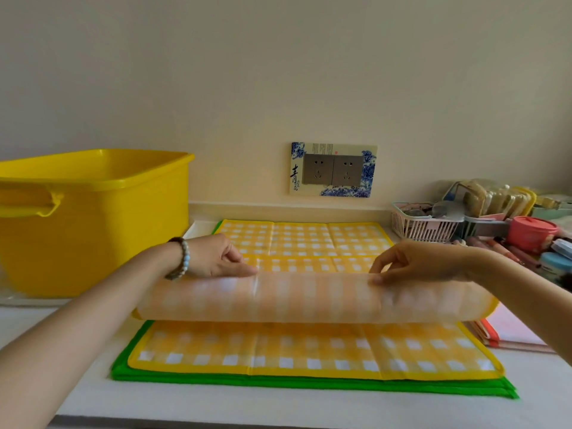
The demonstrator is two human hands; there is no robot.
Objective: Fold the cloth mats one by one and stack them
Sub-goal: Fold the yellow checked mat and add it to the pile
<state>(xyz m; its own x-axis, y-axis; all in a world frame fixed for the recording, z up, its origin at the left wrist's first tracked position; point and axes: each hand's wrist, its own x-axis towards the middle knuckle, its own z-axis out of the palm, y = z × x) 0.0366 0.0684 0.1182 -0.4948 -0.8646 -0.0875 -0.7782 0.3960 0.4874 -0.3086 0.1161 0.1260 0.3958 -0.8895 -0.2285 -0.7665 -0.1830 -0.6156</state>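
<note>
A yellow-and-white checked cloth mat (309,297) curls over in the air, its pale underside facing me. My left hand (216,257) pinches its raised edge on the left, and my right hand (414,263) pinches the same edge on the right. Beneath it lies another yellow checked mat (309,354), spread flat on the white counter. Under that one lie green-edged mats (278,383), with only their borders showing.
A big yellow plastic tub (93,218) stands at the left. At the right are a pink mat or folder (513,332), a white basket (424,226), a pink lidded jar (530,233) and assorted small items. A wall socket panel (332,170) is behind.
</note>
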